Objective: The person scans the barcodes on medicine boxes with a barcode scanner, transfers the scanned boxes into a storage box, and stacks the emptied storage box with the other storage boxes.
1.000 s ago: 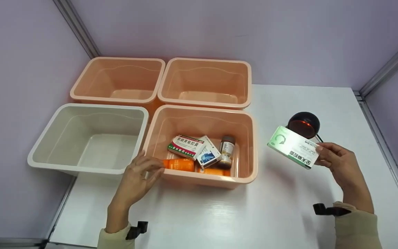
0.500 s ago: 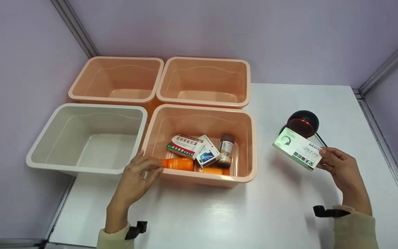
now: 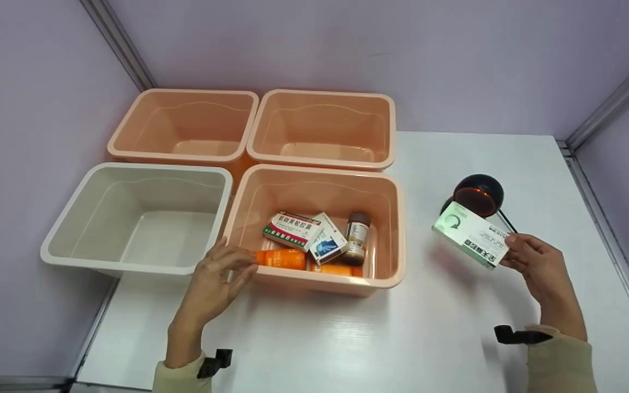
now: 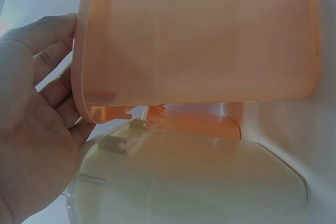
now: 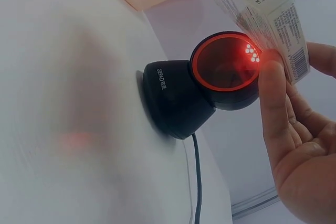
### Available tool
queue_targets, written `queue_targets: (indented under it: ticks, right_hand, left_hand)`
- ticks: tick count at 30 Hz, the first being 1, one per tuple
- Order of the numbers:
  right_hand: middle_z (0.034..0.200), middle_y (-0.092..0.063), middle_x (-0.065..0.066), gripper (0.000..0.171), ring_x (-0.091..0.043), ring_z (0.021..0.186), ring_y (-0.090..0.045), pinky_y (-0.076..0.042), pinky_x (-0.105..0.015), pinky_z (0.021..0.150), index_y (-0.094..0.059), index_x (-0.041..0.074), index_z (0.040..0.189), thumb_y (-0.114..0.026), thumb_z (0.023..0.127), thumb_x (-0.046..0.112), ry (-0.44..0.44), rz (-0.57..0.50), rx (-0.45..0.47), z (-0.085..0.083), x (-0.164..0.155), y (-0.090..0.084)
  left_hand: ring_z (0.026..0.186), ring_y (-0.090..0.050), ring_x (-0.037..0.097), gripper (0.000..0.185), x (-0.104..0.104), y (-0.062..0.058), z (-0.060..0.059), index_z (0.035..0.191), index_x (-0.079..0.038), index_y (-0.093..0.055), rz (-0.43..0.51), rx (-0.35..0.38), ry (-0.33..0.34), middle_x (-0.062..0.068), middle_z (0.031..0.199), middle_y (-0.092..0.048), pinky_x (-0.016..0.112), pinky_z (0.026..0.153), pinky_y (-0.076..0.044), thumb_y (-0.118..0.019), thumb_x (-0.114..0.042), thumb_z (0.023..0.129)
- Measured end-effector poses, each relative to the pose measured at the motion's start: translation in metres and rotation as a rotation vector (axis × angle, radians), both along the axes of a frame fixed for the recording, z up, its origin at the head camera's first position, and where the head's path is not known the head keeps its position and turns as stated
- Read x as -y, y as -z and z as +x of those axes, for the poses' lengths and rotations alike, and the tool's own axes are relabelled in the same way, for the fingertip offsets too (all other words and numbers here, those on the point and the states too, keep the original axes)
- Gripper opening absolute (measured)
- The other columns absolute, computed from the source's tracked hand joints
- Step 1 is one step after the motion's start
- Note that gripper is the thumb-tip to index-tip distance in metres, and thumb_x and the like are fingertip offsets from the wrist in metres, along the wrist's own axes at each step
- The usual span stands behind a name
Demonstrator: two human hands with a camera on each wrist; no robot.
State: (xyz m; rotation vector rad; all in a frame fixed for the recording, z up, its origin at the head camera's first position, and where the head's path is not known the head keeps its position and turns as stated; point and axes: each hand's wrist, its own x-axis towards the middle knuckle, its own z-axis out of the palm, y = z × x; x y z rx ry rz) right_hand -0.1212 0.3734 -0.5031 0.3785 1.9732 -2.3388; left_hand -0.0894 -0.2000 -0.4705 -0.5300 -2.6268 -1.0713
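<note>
Head view first: my right hand (image 3: 538, 267) pinches a green-and-white medicine box (image 3: 471, 234) by its near end, thumb and fingertips curled onto it, and holds it in the air just in front of the black barcode scanner (image 3: 478, 195) on the white table (image 3: 456, 338). My left hand (image 3: 219, 281) rests at the near left corner of the peach bin (image 3: 396, 240), fingers bent around the rim; inside that bin lie a red-and-white box (image 3: 291, 229), a blue-and-white box (image 3: 327, 244), a brown bottle (image 3: 358, 234) and orange packs (image 3: 282, 258). Just beside it stands a white bin (image 3: 63, 224), with two more peach bins (image 3: 183, 95) behind.

Left wrist view: the fingers (image 4: 50, 40) wrap the peach bin's corner (image 4: 84, 77), so I judge the bin is steadied well; I would keep that hold light and not drag it.

Right wrist view: the scanner's window (image 5: 226, 69) glows red, and the box (image 5: 257, 3) hangs above and slightly beside it, tilted, with the barcode near my thumb (image 5: 273, 93). For a clean read I would turn the barcode face square to the window, keep my thumb off the bars, and hold the box steady, near the glass but not touching it.
</note>
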Motion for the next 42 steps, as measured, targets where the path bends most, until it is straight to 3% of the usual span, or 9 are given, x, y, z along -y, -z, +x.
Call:
queue_targets:
  ticks: [9, 15, 22, 31, 42]
  right_hand:
    - [0.091, -0.069, 0.001, 0.016, -0.011, 0.073, -0.068, -0.061, -0.022, 0.065, -0.063, 0.006, 0.101, -0.065, 0.089, 0.016, -0.013, 0.043, -0.055, -0.006, 0.012, -0.012]
    - [0.093, -0.068, -0.002, 0.019, -0.012, 0.074, -0.068, -0.061, -0.022, 0.065, -0.062, 0.003, 0.104, -0.065, 0.088, 0.013, -0.037, 0.024, -0.110, -0.013, 0.019, -0.020]
    - [0.096, -0.068, -0.002, 0.024, -0.013, 0.075, -0.068, -0.061, -0.022, 0.067, -0.062, 0.002, 0.108, -0.065, 0.088, 0.016, -0.038, 0.087, -0.134, -0.023, 0.029, -0.032]
    - [0.097, -0.066, -0.006, 0.028, -0.016, 0.074, -0.068, -0.061, -0.024, 0.066, -0.061, -0.003, 0.110, -0.066, 0.087, 0.013, -0.060, 0.064, -0.207, -0.039, 0.043, -0.051]
    - [0.096, -0.064, -0.007, 0.029, -0.015, 0.072, -0.066, -0.060, -0.021, 0.062, -0.061, -0.005, 0.108, -0.069, 0.085, 0.012, -0.055, 0.084, -0.231, -0.053, 0.056, -0.068]
  left_hand:
    - [0.097, -0.062, 0.007, 0.007, 0.001, 0.001, 0.000, 0.091, -0.023, -0.071, -0.005, -0.023, 0.016, -0.016, 0.094, -0.067, 0.036, 0.121, -0.025, -0.069, -0.026, 0.085]
    - [0.094, -0.063, 0.004, 0.007, 0.001, 0.002, 0.000, 0.092, -0.027, -0.069, -0.012, -0.026, 0.004, -0.019, 0.093, -0.066, 0.034, 0.121, -0.025, -0.069, -0.028, 0.085]
    - [0.097, -0.062, 0.007, 0.007, 0.001, 0.001, 0.001, 0.091, -0.024, -0.070, -0.016, -0.023, 0.016, -0.016, 0.094, -0.066, 0.036, 0.121, -0.024, -0.068, -0.029, 0.086]
    - [0.102, -0.061, 0.010, 0.009, 0.001, 0.001, 0.001, 0.091, -0.021, -0.071, -0.022, -0.026, 0.010, -0.015, 0.097, -0.067, 0.036, 0.121, -0.024, -0.068, -0.028, 0.086]
    - [0.101, -0.060, 0.008, 0.007, 0.000, 0.000, 0.001, 0.092, -0.027, -0.070, -0.003, 0.005, -0.005, -0.019, 0.095, -0.066, 0.034, 0.121, -0.023, -0.069, -0.029, 0.086]
